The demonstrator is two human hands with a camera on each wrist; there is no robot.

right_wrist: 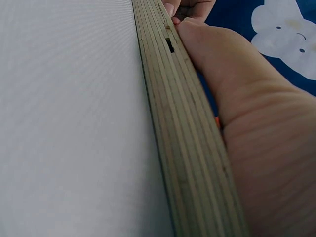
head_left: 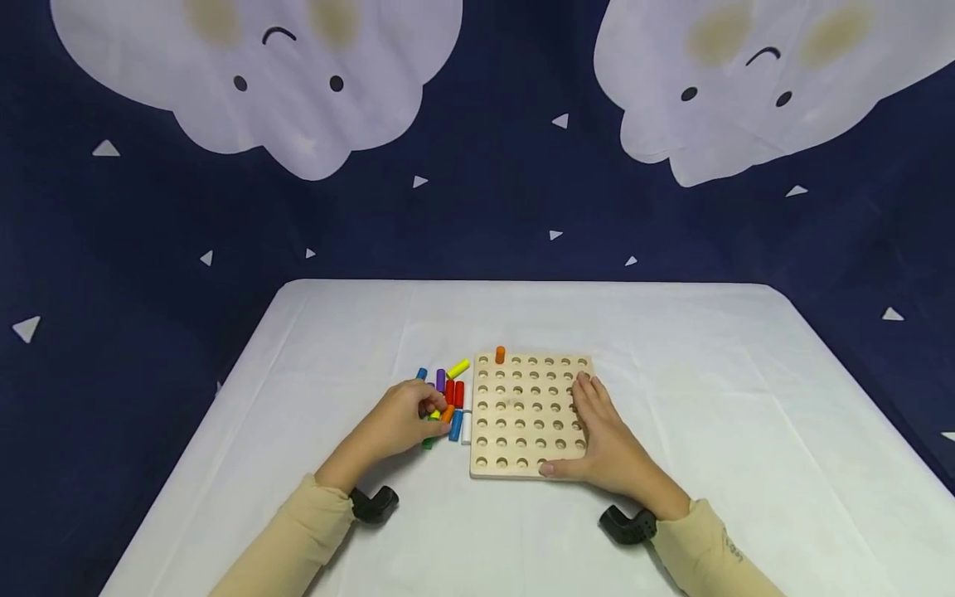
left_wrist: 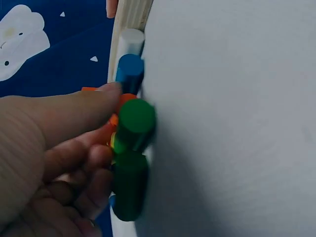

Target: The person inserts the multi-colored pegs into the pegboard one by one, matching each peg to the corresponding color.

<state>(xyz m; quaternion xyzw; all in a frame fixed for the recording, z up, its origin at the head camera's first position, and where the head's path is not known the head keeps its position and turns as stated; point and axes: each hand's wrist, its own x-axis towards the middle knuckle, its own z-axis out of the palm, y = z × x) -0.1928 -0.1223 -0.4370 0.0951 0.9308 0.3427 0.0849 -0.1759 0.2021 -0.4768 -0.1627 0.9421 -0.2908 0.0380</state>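
Observation:
My left hand (head_left: 406, 417) is among loose coloured pegs left of a wooden pegboard (head_left: 531, 471). Its thumb and index finger pinch an orange peg (head_left: 448, 414); in the left wrist view that peg is mostly behind the thumb and a green peg (left_wrist: 137, 117). Another green peg (left_wrist: 130, 185) lies beside the curled fingers. With straight fingers, my right hand (head_left: 613, 448) rests on the pegboard's right side, its thumb over the near edge. One orange peg (head_left: 500, 356) stands upright in the board's far row; the other visible holes have no pegs.
Red pegs (head_left: 458, 394), a purple peg (head_left: 440, 380), a yellow peg (head_left: 458, 369), a blue peg (head_left: 456, 426) and a white peg (head_left: 467, 429) lie close along the board's left edge. A white cloth (head_left: 694, 373) covers the table, with a dark cloud-print backdrop (head_left: 477, 224) behind.

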